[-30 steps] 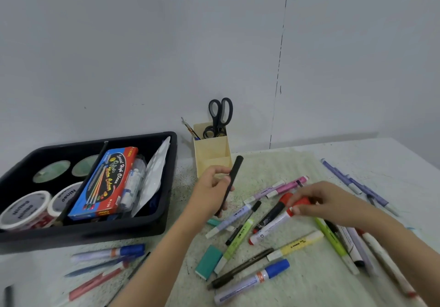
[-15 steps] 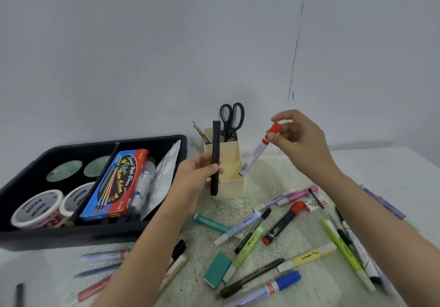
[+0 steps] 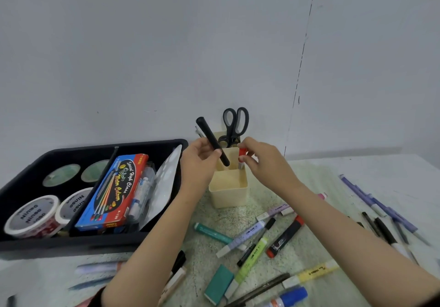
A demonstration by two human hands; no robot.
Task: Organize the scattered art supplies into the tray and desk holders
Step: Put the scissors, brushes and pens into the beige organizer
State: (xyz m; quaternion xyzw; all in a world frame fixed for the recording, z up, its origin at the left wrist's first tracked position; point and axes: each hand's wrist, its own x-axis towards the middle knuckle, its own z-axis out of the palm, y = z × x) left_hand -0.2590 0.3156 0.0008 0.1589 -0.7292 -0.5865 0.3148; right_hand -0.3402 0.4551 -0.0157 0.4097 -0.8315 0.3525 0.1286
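Grips a slim matte-black cylindrical marker in the left hand, thumb and fingers curled round its lower half. Holds it tilted, top end toward 11 o'clock, lower end over a cream plastic stepped desk holder.

Pinches a pale-barrelled marker with a red cap in the right hand, fingertips closed on the cap. Holds that one upright, barrel down inside a compartment behind the holder's low front one, just at 3 o'clock of the black marker's lower end.

At 12 o'clock of both hands, standing handles-up in the holder's rear: black-handled scissors.

At 9 o'clock of the holder, near it: a black plastic tray with white tape rolls, a blue and red cardboard watercolour box and a white plastic palette.

At 6 o'clock of the holder, loose on the speckled pale green table cover: a teal marker, a black marker with red cap, a lime green highlighter, a teal rectangular eraser, a yellow marker.

At 3 to 4 o'clock, well apart: purple pens.
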